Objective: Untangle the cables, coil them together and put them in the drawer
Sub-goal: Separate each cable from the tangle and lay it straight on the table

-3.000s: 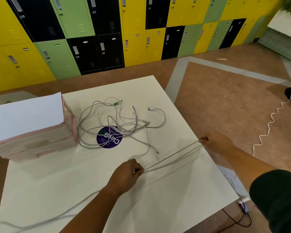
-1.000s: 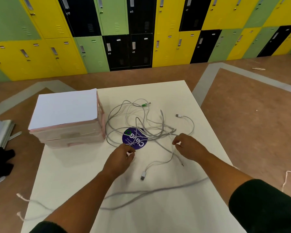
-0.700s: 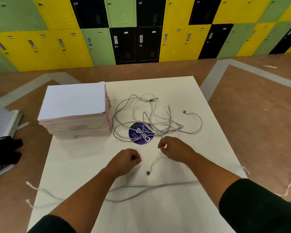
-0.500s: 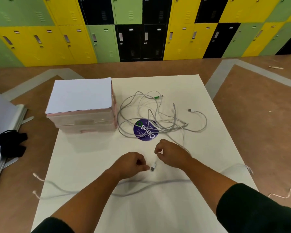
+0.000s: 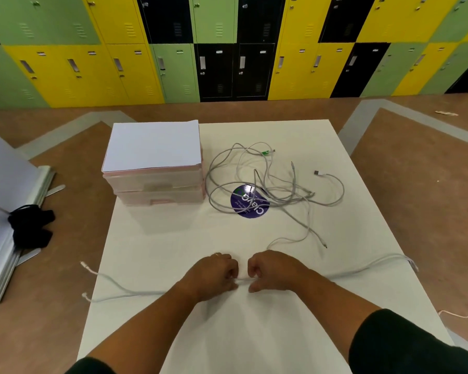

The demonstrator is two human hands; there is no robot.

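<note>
A round dark-blue sticker (image 5: 250, 202) on the desk (image 5: 173, 238) has big white letters, upside down from here, beginning "Cla". Cables (image 5: 295, 197) cross the rest, and its small print is unreadable.

I see a white surface (image 5: 173, 238) filling the middle of the frame. At its upper left stands a pink drawer unit (image 5: 157, 190). Just right of it, a tangle of grey cables (image 5: 278, 197) sprawls over a round purple sticker (image 5: 250, 209). A long cable (image 5: 362, 268) crosses the lower part, overhanging both side edges.
</note>
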